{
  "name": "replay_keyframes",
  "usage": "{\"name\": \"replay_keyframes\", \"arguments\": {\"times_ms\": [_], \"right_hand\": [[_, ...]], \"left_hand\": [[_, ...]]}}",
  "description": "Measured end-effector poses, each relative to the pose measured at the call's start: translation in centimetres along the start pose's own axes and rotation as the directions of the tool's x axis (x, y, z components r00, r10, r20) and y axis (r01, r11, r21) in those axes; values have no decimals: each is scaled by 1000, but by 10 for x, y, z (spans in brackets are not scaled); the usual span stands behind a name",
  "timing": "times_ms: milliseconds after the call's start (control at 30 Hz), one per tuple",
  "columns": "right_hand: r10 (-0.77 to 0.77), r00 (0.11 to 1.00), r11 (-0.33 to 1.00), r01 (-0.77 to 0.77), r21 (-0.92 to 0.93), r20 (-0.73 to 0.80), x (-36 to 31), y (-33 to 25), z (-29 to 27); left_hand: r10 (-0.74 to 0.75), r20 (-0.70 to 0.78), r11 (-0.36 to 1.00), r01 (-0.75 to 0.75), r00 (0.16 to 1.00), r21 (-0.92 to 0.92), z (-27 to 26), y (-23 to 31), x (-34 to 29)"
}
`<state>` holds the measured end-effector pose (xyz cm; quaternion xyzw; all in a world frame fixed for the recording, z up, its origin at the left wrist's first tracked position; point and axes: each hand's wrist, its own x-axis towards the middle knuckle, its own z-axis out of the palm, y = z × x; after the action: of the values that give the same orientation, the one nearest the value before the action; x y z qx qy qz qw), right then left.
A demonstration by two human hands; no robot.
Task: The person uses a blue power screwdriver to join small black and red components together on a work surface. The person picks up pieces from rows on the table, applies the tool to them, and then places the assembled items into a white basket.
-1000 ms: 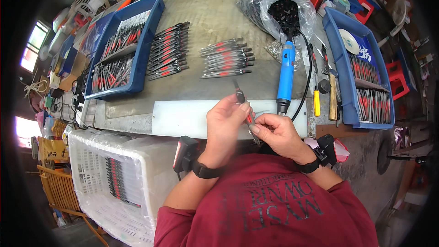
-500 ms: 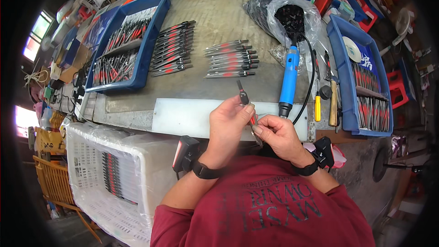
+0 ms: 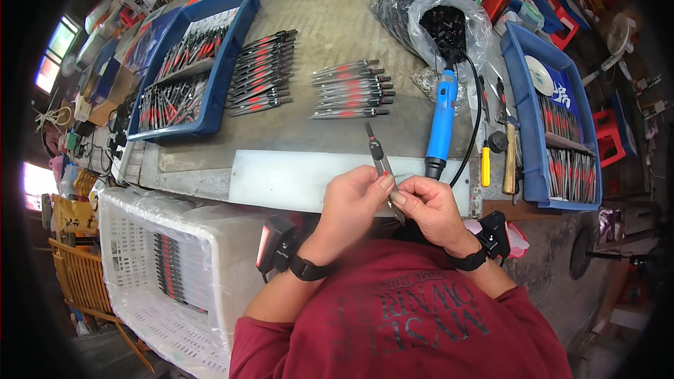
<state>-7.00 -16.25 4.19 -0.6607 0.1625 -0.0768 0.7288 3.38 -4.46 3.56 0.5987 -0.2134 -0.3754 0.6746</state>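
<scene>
Over the near edge of the table I hold a drawing compass, slim, grey and black with a red part, its dark handle pointing up and away. My left hand pinches its middle between thumb and fingers. Closed around the lower, pointed end is my right hand, whose fingers partly hide the tip. Beyond my hands lies a row of similar compasses, and a second, larger row is farther left. A white board rests along the table edge under the left hand.
A blue electric screwdriver with a black cord stands right of my hands, near a bag of black parts. Yellow screwdriver and hammer lie beside it. Blue trays flank the table; a white crate sits lower left.
My left hand has slid down the compass toward the right hand, so more of its upper part shows. The right hand stays at the pointed end.
</scene>
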Motion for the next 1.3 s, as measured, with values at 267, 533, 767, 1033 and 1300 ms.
{"name": "replay_keyframes", "arguments": {"times_ms": [267,533,767,1033,1300], "right_hand": [[-22,1000,1000,22,-14,7,-2,-2,-3],[-6,1000,994,6,-109,-4,-2,-8,-7],[-108,994,966,104,-236,-5,-4,-13,-13],[21,992,987,-40,154,122,-7,-31,-20],[83,977,906,-155,394,194,-6,-27,-6]], "left_hand": [[73,4,956,-71,997,284,-5,4,-4],[74,-4,903,-66,997,424,-9,11,-3],[56,21,919,-60,998,389,-14,21,-10],[-21,269,995,48,963,-92,-18,33,-4],[21,435,910,162,900,-381,-13,36,-4]]}}
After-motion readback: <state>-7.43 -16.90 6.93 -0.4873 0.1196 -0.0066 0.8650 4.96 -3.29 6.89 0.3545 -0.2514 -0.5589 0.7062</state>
